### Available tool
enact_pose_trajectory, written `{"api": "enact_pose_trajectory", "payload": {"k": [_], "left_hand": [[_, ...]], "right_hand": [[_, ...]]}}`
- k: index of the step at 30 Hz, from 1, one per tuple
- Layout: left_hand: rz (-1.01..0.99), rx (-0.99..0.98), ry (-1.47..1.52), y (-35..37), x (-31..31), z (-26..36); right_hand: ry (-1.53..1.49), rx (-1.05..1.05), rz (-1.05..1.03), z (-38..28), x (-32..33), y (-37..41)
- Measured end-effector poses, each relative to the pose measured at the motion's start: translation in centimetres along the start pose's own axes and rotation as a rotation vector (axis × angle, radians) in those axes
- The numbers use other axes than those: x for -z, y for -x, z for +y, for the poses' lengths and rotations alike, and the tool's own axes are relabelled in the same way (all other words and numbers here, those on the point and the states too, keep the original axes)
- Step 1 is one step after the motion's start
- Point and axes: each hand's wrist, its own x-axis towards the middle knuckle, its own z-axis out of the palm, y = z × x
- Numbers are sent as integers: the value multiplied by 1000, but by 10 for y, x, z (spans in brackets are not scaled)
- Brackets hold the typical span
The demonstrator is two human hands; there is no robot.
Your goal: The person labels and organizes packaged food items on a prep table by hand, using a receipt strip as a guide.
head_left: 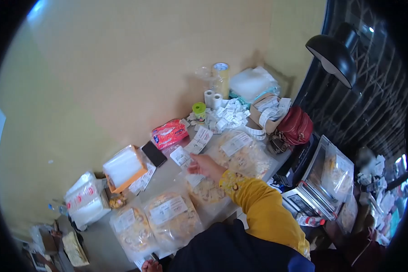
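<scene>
My right hand [206,166], in a yellow patterned sleeve, pinches a white printed label [180,157] over the table. Beneath that hand lies a clear plastic pack of pale food [208,192], partly covered by the hand. A similar pack [240,154] with a printed label sits just beyond it. Two more labelled packs, one [174,222] in front and another [131,231] to its left, lie closer to me. At the bottom edge my left hand [152,266] is closed beside the nearest pack, with a small dark object at its fingers that I cannot make out.
Along the wall are a red tissue pack [170,133], a dark phone [153,154], an orange-edged box [124,168] and a heap of paper scraps [233,114]. A red pouch [297,125] and a plastic crate [319,177] stand right. A black lamp [335,56] hangs above.
</scene>
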Motion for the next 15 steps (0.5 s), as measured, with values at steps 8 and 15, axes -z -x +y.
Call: {"api": "enact_pose_trajectory", "payload": {"k": [8, 15], "left_hand": [[280, 337, 680, -1, -8, 22], [208, 361, 702, -12, -25, 37]], "right_hand": [[155, 27, -135, 12, -7, 27], [192, 215, -34, -39, 40, 60]]}}
